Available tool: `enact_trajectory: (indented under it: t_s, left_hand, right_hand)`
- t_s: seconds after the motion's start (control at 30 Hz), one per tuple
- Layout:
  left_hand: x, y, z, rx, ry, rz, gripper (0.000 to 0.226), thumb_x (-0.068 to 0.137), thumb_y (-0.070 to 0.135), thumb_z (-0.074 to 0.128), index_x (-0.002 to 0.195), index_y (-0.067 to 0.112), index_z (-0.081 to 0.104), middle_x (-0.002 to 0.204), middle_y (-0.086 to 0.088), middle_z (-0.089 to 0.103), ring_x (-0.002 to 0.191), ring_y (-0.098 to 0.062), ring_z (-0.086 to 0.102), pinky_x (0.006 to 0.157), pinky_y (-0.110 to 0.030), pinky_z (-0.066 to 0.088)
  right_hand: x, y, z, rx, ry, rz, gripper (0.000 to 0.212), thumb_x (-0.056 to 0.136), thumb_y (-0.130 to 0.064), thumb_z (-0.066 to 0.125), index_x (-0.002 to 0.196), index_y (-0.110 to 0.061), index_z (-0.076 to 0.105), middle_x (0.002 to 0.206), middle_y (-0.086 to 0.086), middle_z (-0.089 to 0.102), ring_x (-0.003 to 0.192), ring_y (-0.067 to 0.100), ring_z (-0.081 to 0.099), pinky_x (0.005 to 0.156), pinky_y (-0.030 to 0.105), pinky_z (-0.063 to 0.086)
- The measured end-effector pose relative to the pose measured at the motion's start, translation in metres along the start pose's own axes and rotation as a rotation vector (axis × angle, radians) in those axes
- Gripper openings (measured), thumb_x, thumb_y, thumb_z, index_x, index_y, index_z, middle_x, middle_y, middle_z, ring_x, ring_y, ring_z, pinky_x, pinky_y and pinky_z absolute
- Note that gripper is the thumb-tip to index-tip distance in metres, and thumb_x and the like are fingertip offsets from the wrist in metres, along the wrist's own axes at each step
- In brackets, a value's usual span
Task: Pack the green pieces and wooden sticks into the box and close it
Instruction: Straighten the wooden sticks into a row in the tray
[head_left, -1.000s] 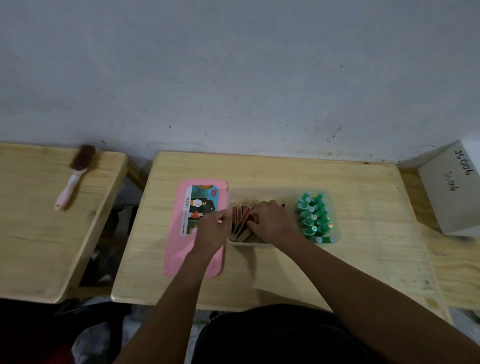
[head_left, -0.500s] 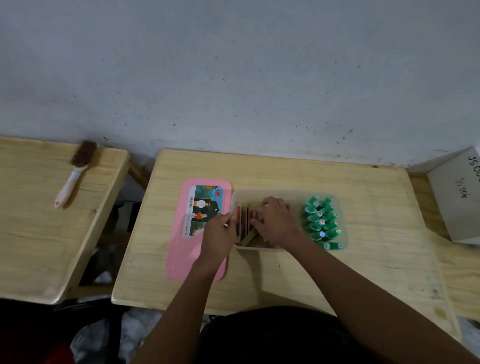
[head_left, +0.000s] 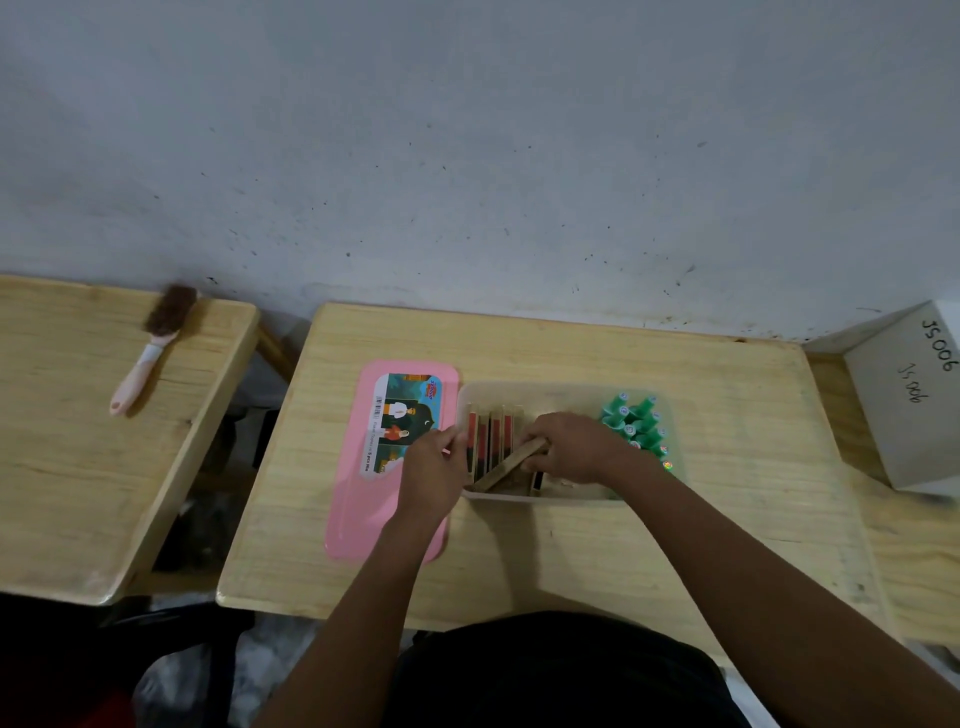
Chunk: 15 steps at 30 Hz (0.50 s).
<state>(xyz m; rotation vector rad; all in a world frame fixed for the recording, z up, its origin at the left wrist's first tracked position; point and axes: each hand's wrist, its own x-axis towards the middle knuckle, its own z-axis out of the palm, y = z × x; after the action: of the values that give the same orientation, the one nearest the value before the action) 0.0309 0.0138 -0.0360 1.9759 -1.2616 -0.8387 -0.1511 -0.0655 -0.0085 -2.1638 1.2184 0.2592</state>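
A clear plastic box (head_left: 566, 391) lies on the middle wooden table. Several green pieces (head_left: 635, 423) stand packed in its right end. Wooden sticks (head_left: 491, 431) with red and black faces stand in a row in its left end. My right hand (head_left: 576, 447) is inside the box and grips one wooden stick (head_left: 511, 464) that lies tilted across the others. My left hand (head_left: 434, 462) holds the box's left wall, fingers curled over the rim. The pink lid (head_left: 358, 499) with a picture label lies flat to the left of the box, partly under my left hand.
A brush (head_left: 150, 345) with a pink handle lies on the separate table at the left. A white carton (head_left: 914, 395) with handwriting stands at the right edge. A gap separates the two tables. The grey wall rises right behind them.
My right hand has drawn toward the box's near side and now holds one stick at a slant. The standing sticks look more upright and ordered. My left hand stays at the box's left wall.
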Motion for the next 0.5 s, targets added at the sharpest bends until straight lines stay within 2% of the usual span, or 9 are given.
enact_trajectory:
  t_s: [0.07, 0.17, 0.23, 0.3, 0.4, 0.5]
  left_hand:
    - [0.000, 0.000, 0.001, -0.007, 0.006, -0.002, 0.027, 0.098, 0.019, 0.050, 0.105, 0.000, 0.067, 0.090, -0.009, 0.061, 0.080, -0.015, 0.058, 0.060, -0.011, 0.042]
    - [0.000, -0.001, 0.002, -0.020, 0.006, -0.001, 0.027, 0.098, 0.019, 0.049, 0.098, 0.001, 0.069, 0.084, -0.013, 0.062, 0.075, -0.021, 0.059, 0.060, -0.019, 0.044]
    - [0.000, -0.001, 0.002, -0.025, 0.024, 0.008, 0.026, 0.097, 0.019, 0.050, 0.099, 0.002, 0.069, 0.081, -0.011, 0.061, 0.073, -0.018, 0.057, 0.060, -0.019, 0.043]
    - [0.000, -0.001, 0.003, -0.026, 0.036, 0.012, 0.026, 0.097, 0.019, 0.050, 0.106, 0.002, 0.069, 0.085, -0.010, 0.063, 0.076, -0.016, 0.057, 0.063, -0.019, 0.045]
    - [-0.002, 0.000, 0.004, -0.032, 0.044, 0.020, 0.027, 0.097, 0.018, 0.049, 0.108, 0.000, 0.067, 0.086, -0.010, 0.062, 0.078, -0.016, 0.057, 0.067, -0.024, 0.048]
    - [-0.002, -0.001, 0.004, -0.025, 0.050, 0.023, 0.028, 0.098, 0.018, 0.049, 0.108, -0.002, 0.066, 0.087, -0.010, 0.060, 0.081, -0.017, 0.056, 0.072, -0.028, 0.048]
  right_hand:
    - [-0.007, 0.002, -0.006, 0.216, 0.008, 0.000, 0.019, 0.087, -0.038, 0.066, 0.102, -0.027, 0.070, 0.092, -0.006, 0.066, 0.083, 0.015, 0.059, 0.074, 0.034, 0.049]
    - [-0.016, 0.004, -0.010, 0.400, 0.108, -0.003, 0.025, 0.092, -0.043, 0.058, 0.102, -0.026, 0.072, 0.086, -0.001, 0.068, 0.068, 0.012, 0.057, 0.063, 0.027, 0.046]
    - [-0.019, 0.004, -0.010, 0.496, 0.155, 0.012, 0.026, 0.095, -0.043, 0.052, 0.101, -0.027, 0.071, 0.080, 0.002, 0.068, 0.060, 0.013, 0.056, 0.054, 0.023, 0.045]
    - [-0.021, 0.004, -0.008, 0.561, 0.192, 0.044, 0.029, 0.098, -0.039, 0.049, 0.100, -0.020, 0.071, 0.071, 0.000, 0.064, 0.054, 0.012, 0.052, 0.047, 0.017, 0.043]
    - [-0.021, 0.005, -0.004, 0.621, 0.240, 0.115, 0.046, 0.099, -0.042, 0.045, 0.085, -0.005, 0.068, 0.060, -0.003, 0.059, 0.048, 0.011, 0.049, 0.053, 0.023, 0.044]
    - [-0.020, 0.007, -0.002, 0.610, 0.261, 0.134, 0.052, 0.099, -0.046, 0.043, 0.068, -0.007, 0.061, 0.054, -0.002, 0.057, 0.045, 0.011, 0.049, 0.054, 0.025, 0.043]
